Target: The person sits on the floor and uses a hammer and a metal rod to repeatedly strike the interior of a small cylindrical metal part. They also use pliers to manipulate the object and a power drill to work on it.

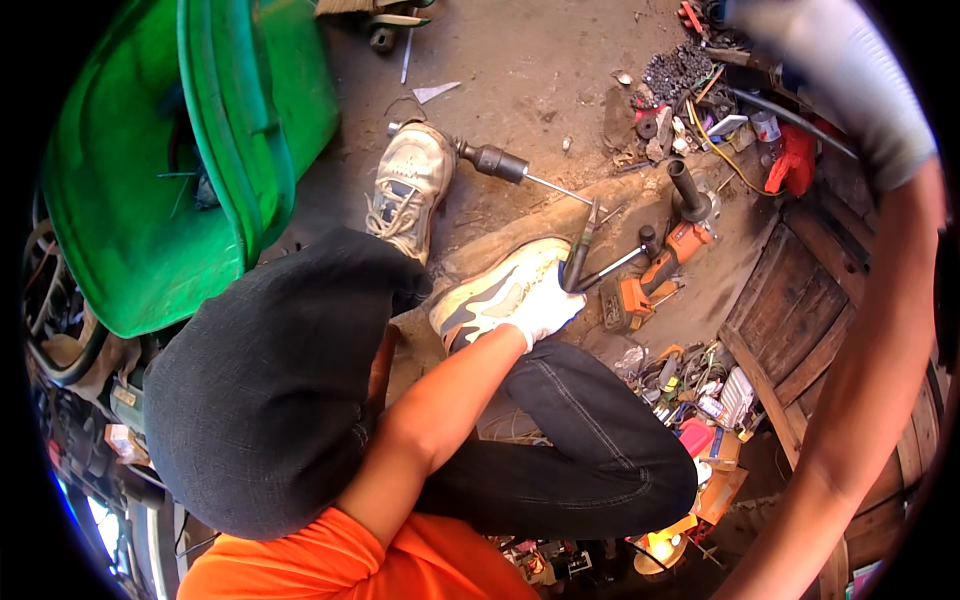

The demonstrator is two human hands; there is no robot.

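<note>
Gloved left hand (543,308), grip closed around apparent pliers (578,255), blurred right hand (840,85) raised, its grip impossible to tell, orange angle grinder (684,240) lying nearby

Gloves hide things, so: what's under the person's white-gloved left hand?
A cream-and-grey shoe shows partly beneath the white-gloved left hand; a dark slender tool sticks out. The covered parts of both can't be seen.
</note>
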